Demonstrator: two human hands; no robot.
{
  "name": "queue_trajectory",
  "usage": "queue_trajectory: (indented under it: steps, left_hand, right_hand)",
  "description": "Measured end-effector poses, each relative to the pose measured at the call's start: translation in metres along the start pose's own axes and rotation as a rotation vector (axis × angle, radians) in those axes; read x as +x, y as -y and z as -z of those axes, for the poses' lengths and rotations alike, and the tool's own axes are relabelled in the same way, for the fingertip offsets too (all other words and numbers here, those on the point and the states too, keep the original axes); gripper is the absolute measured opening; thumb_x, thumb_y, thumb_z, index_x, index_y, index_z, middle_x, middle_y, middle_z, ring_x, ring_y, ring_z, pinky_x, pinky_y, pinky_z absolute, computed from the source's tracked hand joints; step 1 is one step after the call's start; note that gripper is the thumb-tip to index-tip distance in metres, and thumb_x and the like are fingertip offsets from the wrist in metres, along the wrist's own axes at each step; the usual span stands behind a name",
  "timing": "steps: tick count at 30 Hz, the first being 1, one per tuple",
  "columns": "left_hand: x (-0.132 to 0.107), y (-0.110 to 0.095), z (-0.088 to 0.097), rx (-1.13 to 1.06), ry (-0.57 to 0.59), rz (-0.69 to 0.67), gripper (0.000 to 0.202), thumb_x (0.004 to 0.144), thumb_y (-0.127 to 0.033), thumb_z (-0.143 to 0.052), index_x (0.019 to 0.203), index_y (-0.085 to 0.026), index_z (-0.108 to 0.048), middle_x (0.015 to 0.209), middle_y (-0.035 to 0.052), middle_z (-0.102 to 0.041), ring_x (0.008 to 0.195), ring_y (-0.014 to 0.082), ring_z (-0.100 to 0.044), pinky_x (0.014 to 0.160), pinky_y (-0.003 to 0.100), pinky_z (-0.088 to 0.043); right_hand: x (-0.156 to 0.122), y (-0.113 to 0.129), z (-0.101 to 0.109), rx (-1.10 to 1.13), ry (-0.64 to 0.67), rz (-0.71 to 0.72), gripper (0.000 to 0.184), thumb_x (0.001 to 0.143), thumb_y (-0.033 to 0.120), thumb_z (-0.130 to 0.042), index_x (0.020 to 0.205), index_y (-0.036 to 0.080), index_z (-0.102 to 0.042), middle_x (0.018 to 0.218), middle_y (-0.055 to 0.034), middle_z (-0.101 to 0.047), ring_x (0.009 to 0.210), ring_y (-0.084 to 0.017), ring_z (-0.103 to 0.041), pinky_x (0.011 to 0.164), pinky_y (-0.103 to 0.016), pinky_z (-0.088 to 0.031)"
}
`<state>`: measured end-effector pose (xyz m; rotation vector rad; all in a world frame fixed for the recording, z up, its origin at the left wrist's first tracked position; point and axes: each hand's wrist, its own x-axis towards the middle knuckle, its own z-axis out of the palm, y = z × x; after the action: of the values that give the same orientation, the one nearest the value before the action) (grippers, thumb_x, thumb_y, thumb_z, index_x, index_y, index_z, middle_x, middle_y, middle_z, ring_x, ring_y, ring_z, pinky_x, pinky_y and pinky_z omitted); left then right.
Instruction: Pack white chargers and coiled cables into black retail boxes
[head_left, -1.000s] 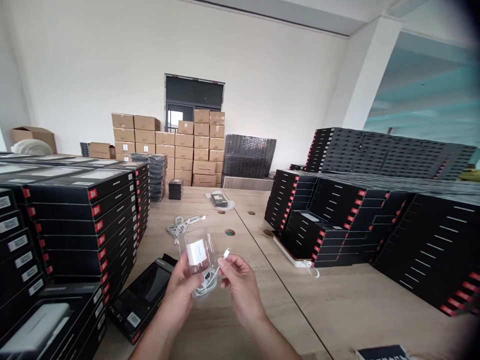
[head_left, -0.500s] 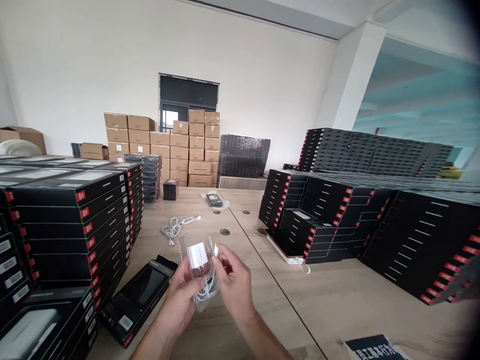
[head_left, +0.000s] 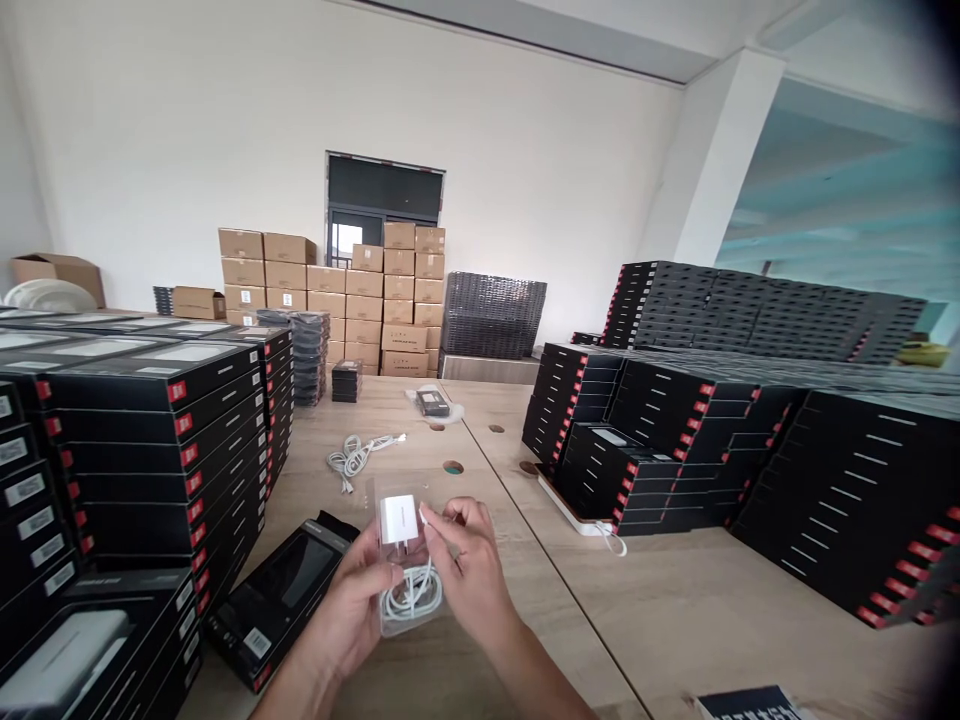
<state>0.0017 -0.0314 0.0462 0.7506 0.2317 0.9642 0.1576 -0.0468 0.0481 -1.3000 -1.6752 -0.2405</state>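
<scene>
My left hand (head_left: 354, 592) grips a clear plastic tray (head_left: 384, 498) by its left side, thumb over the front. A white charger (head_left: 399, 519) sits in the tray's upper part, and a coiled white cable (head_left: 411, 598) lies in the lower part. Thumb and forefinger of my right hand (head_left: 474, 565) pinch the cable's end (head_left: 424, 512) beside the charger. To the left of my hands, a black box (head_left: 289, 590) with a dark window panel lies on the table. Another bundled white cable (head_left: 354, 460) rests beyond the tray.
Stacks of black boxes (head_left: 217, 410) rise at left, with more black boxes (head_left: 600, 470) at right. A white-edged device (head_left: 566, 505) with a short cable lies by the right stack. Cartons (head_left: 364, 310) stand by the wall. A printed sheet (head_left: 750, 703) lies near the front edge.
The cable's end has come down and left, closer to the charger. My left hand has tilted the tray so the coil shows more fully. The view has shifted slightly.
</scene>
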Motion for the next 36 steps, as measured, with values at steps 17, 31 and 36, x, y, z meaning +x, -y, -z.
queue_trajectory:
  steps: [17,31,36]
  left_hand:
    - [-0.002,-0.015,0.010,-0.060,-0.031,0.018,0.056,0.060,-0.001,-0.065,0.113,-0.018,-0.066,0.100,0.0091,-0.075,0.084,0.0203,-0.069,0.073,0.030,-0.051]
    - [0.000,-0.002,0.005,-0.088,-0.083,-0.032,0.054,0.062,-0.003,-0.067,0.113,-0.021,-0.065,0.097,0.0051,-0.074,0.086,0.0198,-0.068,0.078,0.030,-0.049]
    - [-0.001,-0.009,0.016,-0.100,-0.056,-0.013,0.056,0.061,-0.002,-0.064,0.114,-0.021,-0.064,0.098,0.0054,-0.074,0.084,0.0200,-0.069,0.077,0.031,-0.051]
  right_hand:
    - [-0.007,0.006,-0.002,0.200,0.336,-0.084,0.077,0.075,0.005,-0.053,0.146,0.033,-0.038,0.135,-0.0046,-0.053,0.127,-0.025,-0.047,0.108,-0.044,-0.042]
    - [-0.013,-0.003,-0.021,0.118,0.200,0.012,0.054,0.095,0.014,-0.038,0.146,0.033,-0.038,0.135,-0.0052,-0.058,0.123,-0.022,-0.054,0.103,-0.043,-0.048]
    - [-0.010,0.008,-0.017,0.272,0.269,-0.121,0.049,0.097,0.019,-0.036,0.145,0.029,-0.041,0.133,-0.0069,-0.061,0.121,-0.021,-0.057,0.104,-0.042,-0.047]
